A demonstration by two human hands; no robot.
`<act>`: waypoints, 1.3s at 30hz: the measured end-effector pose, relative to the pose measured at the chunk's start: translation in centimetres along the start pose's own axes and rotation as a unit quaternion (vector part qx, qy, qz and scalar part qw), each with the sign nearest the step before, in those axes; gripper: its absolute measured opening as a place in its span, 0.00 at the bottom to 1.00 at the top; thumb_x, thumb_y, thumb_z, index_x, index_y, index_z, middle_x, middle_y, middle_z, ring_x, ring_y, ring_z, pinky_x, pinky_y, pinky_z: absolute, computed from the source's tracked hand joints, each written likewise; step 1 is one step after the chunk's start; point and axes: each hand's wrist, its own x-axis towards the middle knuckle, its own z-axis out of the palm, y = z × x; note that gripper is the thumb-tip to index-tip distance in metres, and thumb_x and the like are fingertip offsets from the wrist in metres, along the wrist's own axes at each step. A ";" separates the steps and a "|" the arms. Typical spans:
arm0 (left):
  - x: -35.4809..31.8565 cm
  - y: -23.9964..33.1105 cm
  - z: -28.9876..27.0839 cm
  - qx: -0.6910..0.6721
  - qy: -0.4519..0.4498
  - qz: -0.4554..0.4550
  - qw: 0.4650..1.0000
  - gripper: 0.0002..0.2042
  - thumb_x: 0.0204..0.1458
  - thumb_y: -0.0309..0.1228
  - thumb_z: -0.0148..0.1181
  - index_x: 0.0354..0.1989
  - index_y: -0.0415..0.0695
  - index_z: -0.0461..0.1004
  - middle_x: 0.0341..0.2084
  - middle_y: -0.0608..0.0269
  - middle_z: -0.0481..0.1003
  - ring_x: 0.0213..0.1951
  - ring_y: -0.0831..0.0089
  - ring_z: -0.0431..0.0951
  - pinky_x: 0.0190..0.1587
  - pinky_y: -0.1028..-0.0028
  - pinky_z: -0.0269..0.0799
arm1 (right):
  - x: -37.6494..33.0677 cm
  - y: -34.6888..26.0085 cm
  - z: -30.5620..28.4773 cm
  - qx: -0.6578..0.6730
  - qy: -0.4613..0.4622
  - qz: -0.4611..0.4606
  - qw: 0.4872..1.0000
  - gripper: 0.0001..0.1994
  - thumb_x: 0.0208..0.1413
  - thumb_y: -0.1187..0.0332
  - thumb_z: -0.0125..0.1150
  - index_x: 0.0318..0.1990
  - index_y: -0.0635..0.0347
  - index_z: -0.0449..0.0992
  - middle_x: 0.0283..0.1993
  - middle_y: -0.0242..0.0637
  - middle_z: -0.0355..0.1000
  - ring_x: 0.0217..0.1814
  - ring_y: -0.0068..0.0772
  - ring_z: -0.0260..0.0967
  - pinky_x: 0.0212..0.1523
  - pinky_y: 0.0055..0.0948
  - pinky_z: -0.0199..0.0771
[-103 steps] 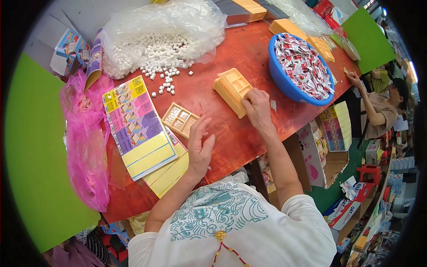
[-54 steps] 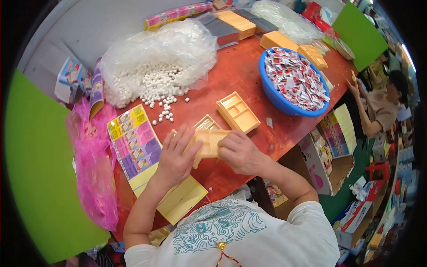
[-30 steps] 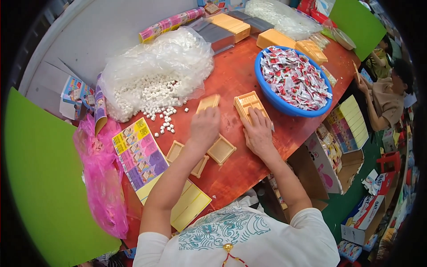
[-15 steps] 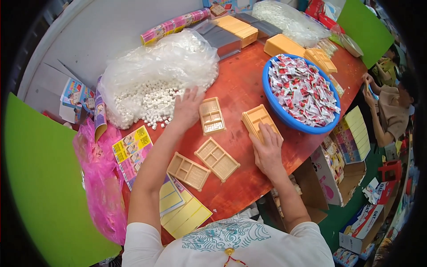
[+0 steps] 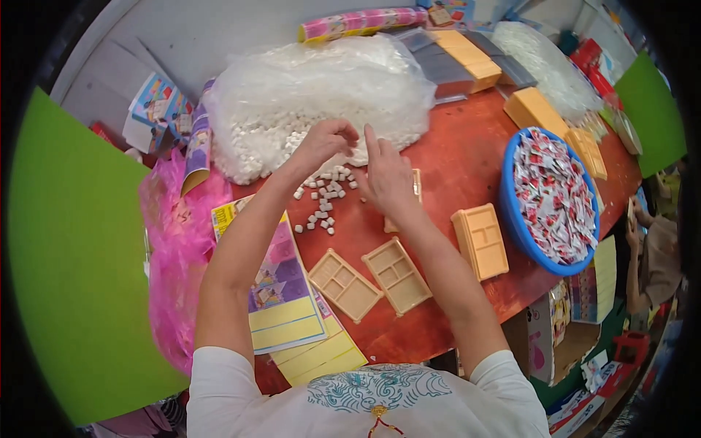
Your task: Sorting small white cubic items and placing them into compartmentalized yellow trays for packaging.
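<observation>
Beside the big clear plastic bag of small white blocks [image 5: 321, 95], the left hand [image 5: 326, 141] curls its fingers over loose blocks, grasp unclear, and the right hand [image 5: 387, 177] lies half open, empty, on a tan plastic compartment tray [image 5: 415, 191], seemingly to steady it.

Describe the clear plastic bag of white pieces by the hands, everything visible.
The clear plastic bag is a big, crumpled, translucent sack lying on its side at the far edge of the red-brown table. It is packed with small white pieces, and its mouth faces the person, with loose pieces spilled onto the table. The left hand is curled at the opening, touching or nearly so; the right hand is just beside it.
</observation>
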 end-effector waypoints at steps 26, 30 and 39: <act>-2.3 -5.4 -17.4 0.637 0.251 -0.017 0.728 0.06 0.52 0.29 0.49 0.34 0.46 0.72 0.31 0.55 0.76 0.38 0.54 0.78 0.39 0.53 0.71 | 21.7 7.7 -1.9 0.240 -0.070 0.224 0.942 0.13 0.51 0.68 0.59 0.45 0.59 0.77 0.32 0.34 0.77 0.30 0.25 0.76 0.31 0.27 0.74; -5.1 -5.2 -15.3 0.612 0.290 -0.012 0.736 0.18 0.52 0.32 0.53 0.53 0.49 0.72 0.47 0.53 0.74 0.51 0.55 0.74 0.50 0.51 0.66 | 16.8 7.0 -3.0 0.048 0.006 0.074 0.996 0.24 0.54 0.66 0.58 0.60 0.57 0.69 0.38 0.39 0.78 0.34 0.29 0.76 0.36 0.30 0.73; -15.0 -1.2 0.4 0.529 -0.034 0.180 0.829 0.30 0.54 0.41 0.59 0.67 0.55 0.61 0.69 0.55 0.53 0.71 0.53 0.50 0.70 0.50 0.44 | 1.4 1.9 -3.7 -0.024 -0.112 -0.122 0.986 0.13 0.52 0.69 0.63 0.45 0.59 0.73 0.37 0.40 0.72 0.40 0.43 0.72 0.42 0.42 0.70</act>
